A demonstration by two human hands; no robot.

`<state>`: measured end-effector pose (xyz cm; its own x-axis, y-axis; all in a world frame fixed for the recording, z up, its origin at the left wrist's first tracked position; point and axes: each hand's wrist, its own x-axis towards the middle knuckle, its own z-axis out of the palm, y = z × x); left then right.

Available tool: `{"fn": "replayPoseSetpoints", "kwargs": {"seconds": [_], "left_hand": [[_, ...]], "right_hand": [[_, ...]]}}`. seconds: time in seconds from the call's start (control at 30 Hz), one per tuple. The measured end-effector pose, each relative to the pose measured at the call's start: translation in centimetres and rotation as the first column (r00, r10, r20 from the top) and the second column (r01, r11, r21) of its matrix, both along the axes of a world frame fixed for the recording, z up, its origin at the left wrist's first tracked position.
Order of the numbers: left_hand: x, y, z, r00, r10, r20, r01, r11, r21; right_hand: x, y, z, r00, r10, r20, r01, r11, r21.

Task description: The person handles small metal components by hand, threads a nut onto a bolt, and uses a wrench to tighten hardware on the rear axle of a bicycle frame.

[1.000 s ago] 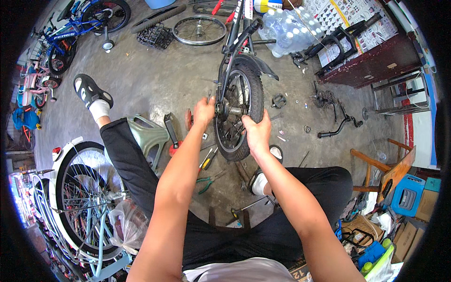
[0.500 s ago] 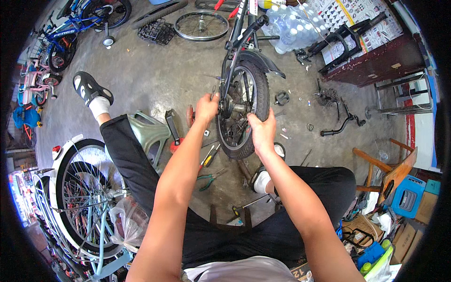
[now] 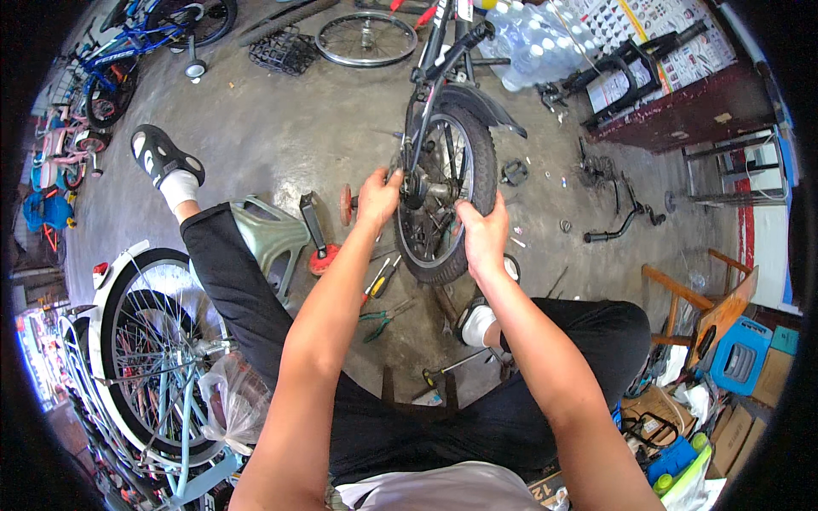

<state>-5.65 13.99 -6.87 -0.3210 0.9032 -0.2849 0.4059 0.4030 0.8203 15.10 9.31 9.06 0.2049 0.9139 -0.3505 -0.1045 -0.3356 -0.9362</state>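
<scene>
A small bicycle wheel [image 3: 486,162] with a black knobbly tyre stands before me, set in the dark bicycle frame [image 3: 429,94] that runs away from me. My right hand [image 3: 484,230] grips the tyre on its near right side, thumb toward the spokes. On the wheel's left, my left hand [image 3: 377,203] is closed beside the hub [image 3: 417,189]; what lies inside its fingers is hidden. A black mudguard [image 3: 486,106] arches over the tyre's far side.
Screwdrivers [image 3: 382,279], green-handled pliers [image 3: 385,322] and a hammer [image 3: 445,308] lie nearer me. A green stool [image 3: 268,234] is at the left, beside a red-based tool [image 3: 322,260]. Further right lie a pedal [image 3: 514,172] and black bike parts [image 3: 622,217].
The wheel has shifted and turned slightly to the right. Both hands have moved a little right with it, keeping about the same hold.
</scene>
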Motion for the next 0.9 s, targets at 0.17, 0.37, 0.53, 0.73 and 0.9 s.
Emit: {"fn": "replayPoseSetpoints", "kwargs": {"seconds": [0.17, 0.37, 0.53, 0.73, 0.9], "left_hand": [[3.9, -0.1, 5.9, 1.0, 0.02, -0.001, -0.019, 0.963, -0.267], [0.8, 1.3, -0.3, 0.977, 0.121, 0.176, -0.089, 0.98, -0.18], [4.1, -0.9, 3.5, 0.863, 0.16, 0.479, -0.106, 0.985, -0.138], [0.7, 0.3, 2.7, 0.994, -0.053, -0.096, 0.022, 0.954, -0.297], [0.7, -5.8, 1.0, 0.969, 0.227, 0.093, -0.241, 0.951, 0.193]], "right_hand": [[1.8, -0.6, 1.0, 0.997, -0.068, 0.044, 0.068, 0.998, -0.001], [1.9, 0.3, 1.3, 0.971, 0.033, 0.236, -0.032, 0.999, -0.01], [2.5, -0.5, 0.7, 0.964, -0.022, 0.264, 0.021, 1.0, 0.004], [1.7, -0.2, -0.1, 0.999, -0.023, 0.043, 0.023, 1.0, -0.004], [1.6, 0.2, 0.2, 0.998, -0.027, 0.054, 0.028, 1.0, -0.012]]}}
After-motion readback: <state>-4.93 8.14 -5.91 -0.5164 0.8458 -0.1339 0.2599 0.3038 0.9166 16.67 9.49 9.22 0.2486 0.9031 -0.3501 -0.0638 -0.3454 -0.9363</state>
